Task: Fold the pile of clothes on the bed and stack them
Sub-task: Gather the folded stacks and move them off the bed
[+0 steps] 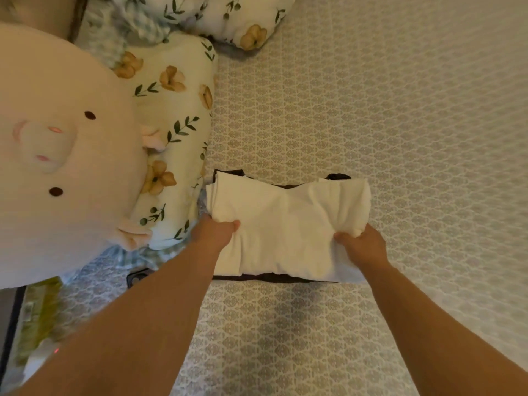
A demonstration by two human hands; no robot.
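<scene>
One folded white garment [285, 224] is seen lying on the bed [400, 138], on top of one dark garment [274, 277] whose edges show along the near side and at the two far corners. Whether more pieces lie between them cannot be told. Together they form a single small stack near the middle of the patterned bedspread.

Two bare hands are in view. The left hand [214, 232] is placed at the near left corner of the white garment, with the thumb on top of the cloth and the fingers curled under its edge, so the cloth is gripped. The right hand [361, 247] is placed at the near right corner, where a bunched fold of the white cloth is pinched between the thumb and the curled fingers. Both forearms reach in from the bottom of the view.

To the left of the stack, one large round plush toy [63, 155] with a pale pink face and two dark eyes is seen. Beside and behind it, two floral pillows are counted: one [174, 110] just left of the stack, almost touching the white garment's left edge, and a second [243, 18] at the far top edge. A pale knitted blanket [125, 27] is bunched between the plush toy and the pillows. A small dark object [137, 277] is partly hidden by the left forearm; what it is cannot be told.
</scene>
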